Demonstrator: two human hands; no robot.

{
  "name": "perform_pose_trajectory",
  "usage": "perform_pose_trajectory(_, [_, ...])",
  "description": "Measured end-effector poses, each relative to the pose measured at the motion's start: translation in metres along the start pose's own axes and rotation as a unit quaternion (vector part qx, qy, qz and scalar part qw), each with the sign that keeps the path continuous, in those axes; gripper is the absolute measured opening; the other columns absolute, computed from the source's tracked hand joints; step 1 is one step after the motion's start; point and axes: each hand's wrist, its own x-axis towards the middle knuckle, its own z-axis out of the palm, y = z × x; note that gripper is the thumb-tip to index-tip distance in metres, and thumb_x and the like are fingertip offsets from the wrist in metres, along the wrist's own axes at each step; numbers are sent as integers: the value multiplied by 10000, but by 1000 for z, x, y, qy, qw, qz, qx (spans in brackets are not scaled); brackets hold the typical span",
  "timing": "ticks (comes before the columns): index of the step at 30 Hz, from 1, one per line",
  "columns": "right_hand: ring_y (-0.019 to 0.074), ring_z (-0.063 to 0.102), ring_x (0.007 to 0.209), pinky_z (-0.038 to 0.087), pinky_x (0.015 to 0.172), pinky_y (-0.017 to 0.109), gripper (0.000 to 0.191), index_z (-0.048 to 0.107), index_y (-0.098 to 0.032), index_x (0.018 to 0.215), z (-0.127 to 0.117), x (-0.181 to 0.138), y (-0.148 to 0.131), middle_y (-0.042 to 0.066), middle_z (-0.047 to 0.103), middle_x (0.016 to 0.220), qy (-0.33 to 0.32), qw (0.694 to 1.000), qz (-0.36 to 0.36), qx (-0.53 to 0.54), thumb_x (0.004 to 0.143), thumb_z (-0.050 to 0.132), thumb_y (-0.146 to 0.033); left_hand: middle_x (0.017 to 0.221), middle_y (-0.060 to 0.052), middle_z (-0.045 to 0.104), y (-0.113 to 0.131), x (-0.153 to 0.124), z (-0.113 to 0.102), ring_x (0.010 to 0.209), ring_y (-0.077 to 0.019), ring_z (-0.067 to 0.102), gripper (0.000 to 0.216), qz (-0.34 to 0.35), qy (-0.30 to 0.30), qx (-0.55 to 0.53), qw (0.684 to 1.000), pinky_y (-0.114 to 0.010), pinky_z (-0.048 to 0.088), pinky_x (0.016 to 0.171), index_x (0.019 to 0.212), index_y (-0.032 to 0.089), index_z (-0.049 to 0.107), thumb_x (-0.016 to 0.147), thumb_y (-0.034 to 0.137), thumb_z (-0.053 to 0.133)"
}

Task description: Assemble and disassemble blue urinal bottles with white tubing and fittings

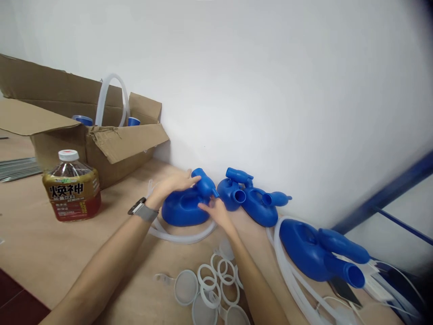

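A blue plastic urinal bottle (pixel 181 212) lies on the table in front of me. Over its top sits a blue funnel-shaped piece (pixel 205 186) with a narrow spout pointing down to the right. My left hand (pixel 179 181), with a watch on the wrist, grips this piece from its left side. The fingers of my right hand (pixel 216 211) close around the spout end, partly hiding it. Whether the piece is seated on the bottle's neck, I cannot tell. A translucent hose (pixel 189 238) curves around the front of the bottle.
More blue bottles (pixel 259 208) with funnel pieces stand along the wall, and another bottle (pixel 301 246) with hoses lies at right. White rings (pixel 230 291) and round caps (pixel 186 287) lie in front. Left are an open cardboard box (pixel 125 162) and a drink bottle (pixel 72 192).
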Motion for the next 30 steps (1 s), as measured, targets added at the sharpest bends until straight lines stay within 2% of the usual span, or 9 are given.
perform_pose_trajectory(4, [111,414,633,308,617,253,501,665,-151,964,-2,1,1,-68,435,642,8,1000,2,8,713,786,-568,1424,-198,659,-13,-32,-48,1259,-406,633,875,-45,-63,64,995,-390,502,975,1331,204,680,674,778,745])
perform_pose_trajectory(6, [113,419,640,313,622,251,553,692,-144,1042,-3,2,1,-66,445,650,16,1000,4,13,715,772,-583,1274,-205,732,-19,-42,-65,1124,-405,690,884,-74,-100,86,989,-385,543,863,1254,190,733,566,736,832])
perform_pose_trajectory(8, [114,422,637,316,619,248,588,705,-144,1098,-4,2,2,-64,449,651,21,1000,7,17,726,751,-597,1101,-182,775,-23,-46,-71,944,-361,728,810,-86,-137,91,983,-357,557,730,1148,191,774,521,694,870])
perform_pose_trajectory(11, [119,432,628,321,603,245,623,706,-144,1141,-5,3,4,-54,469,665,32,999,16,16,735,728,-616,1049,-138,773,-26,-40,-65,776,-287,716,750,-72,-146,86,983,-325,535,627,1124,219,765,535,672,866])
perform_pose_trajectory(15, [129,438,622,325,592,247,627,709,-121,1136,-6,4,9,-49,458,645,61,998,29,6,729,730,-597,1149,-128,728,-33,-24,-52,911,-291,683,675,-27,-38,104,994,-305,487,668,1115,224,716,568,595,852])
perform_pose_trajectory(18, [134,452,635,342,605,247,643,718,-124,1184,-6,6,12,-47,466,641,77,996,33,4,731,741,-581,921,-107,721,-39,-17,-46,820,-269,644,474,-12,13,116,993,-305,424,635,859,204,700,617,594,819])
perform_pose_trajectory(22, [138,461,632,371,596,248,625,742,-128,1202,-5,8,14,-35,497,635,84,995,45,18,745,742,-553,612,-36,596,-41,-23,-39,602,-190,530,432,16,0,99,995,-305,332,571,586,210,570,715,587,738])
perform_pose_trajectory(26, [133,469,630,388,584,247,565,762,-109,1138,-5,11,18,-14,536,662,80,995,54,40,746,749,-516,609,-7,520,-41,-37,-32,603,-165,466,513,43,-22,45,998,-299,295,558,608,213,498,780,663,673])
perform_pose_trajectory(30, [109,442,563,372,565,239,547,760,-109,1109,-6,12,21,-50,480,598,60,995,51,64,747,754,-519,640,6,470,-46,-43,-31,616,-149,414,571,49,-40,-6,998,-287,288,559,658,213,448,800,727,652])
